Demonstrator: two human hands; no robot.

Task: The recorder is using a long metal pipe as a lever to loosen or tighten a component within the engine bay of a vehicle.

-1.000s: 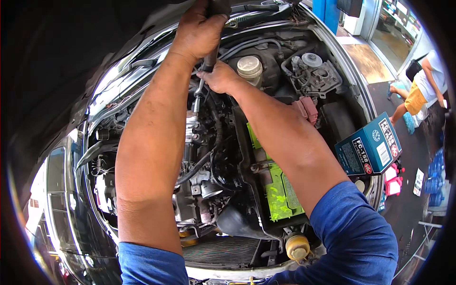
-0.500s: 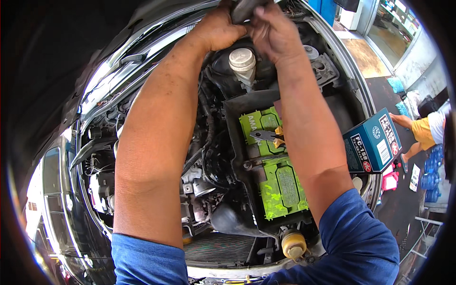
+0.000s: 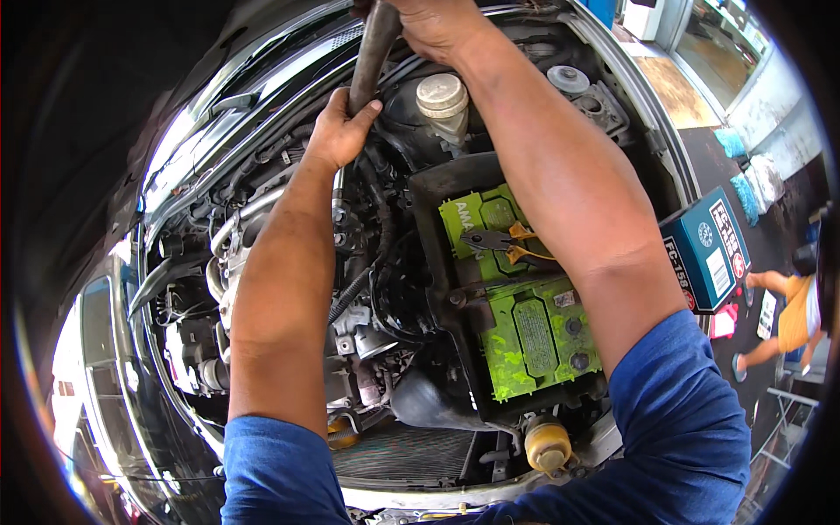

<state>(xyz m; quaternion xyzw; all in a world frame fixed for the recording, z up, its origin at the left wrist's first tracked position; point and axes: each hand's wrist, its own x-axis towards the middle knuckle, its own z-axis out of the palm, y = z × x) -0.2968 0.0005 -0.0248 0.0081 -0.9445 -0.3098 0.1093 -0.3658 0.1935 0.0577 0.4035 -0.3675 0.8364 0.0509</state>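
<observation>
A dark metal pipe (image 3: 376, 52) slants over the far part of the engine bay. My left hand (image 3: 343, 131) is closed round its lower end, thumb up along the side. At the upper end, my right hand (image 3: 437, 28) grips the pipe; the top edge of the view cuts off some of its fingers. A thin shiny shaft (image 3: 339, 185) shows just below my left hand. Near my right forearm, pliers with yellow handles (image 3: 494, 241) lie on the green car battery (image 3: 535, 337). A brake fluid reservoir with a pale cap (image 3: 442, 94) stands right of my left hand.
A teal box (image 3: 713, 249) rests on the right edge of the engine bay. Close to me are a yellow-capped reservoir (image 3: 549, 448) and the radiator (image 3: 402, 455). The raised hood looms at upper left. Another person in yellow shorts (image 3: 796, 302) is on the floor at right.
The pipe has come further into view and now points down and left. My left hand has moved down onto its lower end; my right hand has shifted up and left.
</observation>
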